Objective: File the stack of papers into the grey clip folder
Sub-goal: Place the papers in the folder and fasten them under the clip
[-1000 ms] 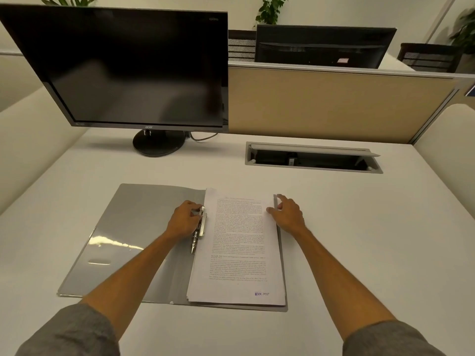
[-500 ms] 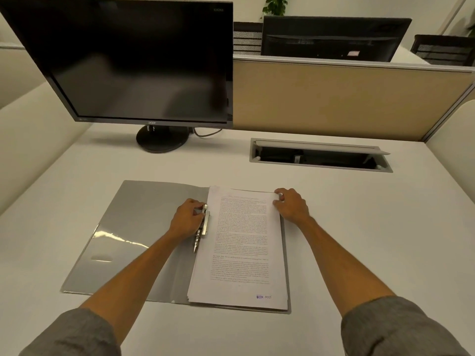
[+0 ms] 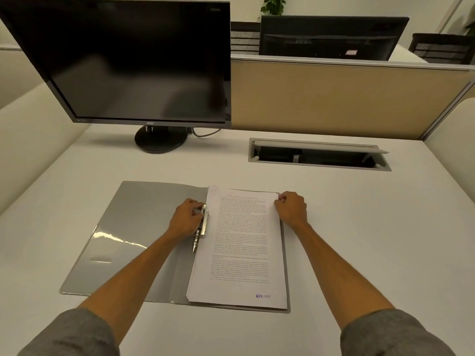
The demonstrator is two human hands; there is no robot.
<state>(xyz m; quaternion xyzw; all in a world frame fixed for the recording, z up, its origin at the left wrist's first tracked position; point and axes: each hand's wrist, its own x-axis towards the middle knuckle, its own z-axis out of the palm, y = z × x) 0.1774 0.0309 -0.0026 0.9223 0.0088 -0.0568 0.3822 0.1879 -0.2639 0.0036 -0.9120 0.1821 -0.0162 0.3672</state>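
**Hands on an open grey folder at a desk**

A grey clip folder [image 3: 133, 227] lies open on a white surface [image 3: 359, 227]. A stack of papers [image 3: 244, 247] rests on its right half. The left hand [image 3: 186, 219] grips the metal clip [image 3: 201, 227] at the spine; the right hand [image 3: 291, 208] pinches the stack's top right corner. A dark monitor [image 3: 128, 65] stands behind.

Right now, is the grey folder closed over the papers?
No, the grey folder lies open flat with the papers uncovered on its right half.

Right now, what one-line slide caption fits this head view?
Left hand grips the metal clip while right hand holds the stack of papers in the open grey clip folder.
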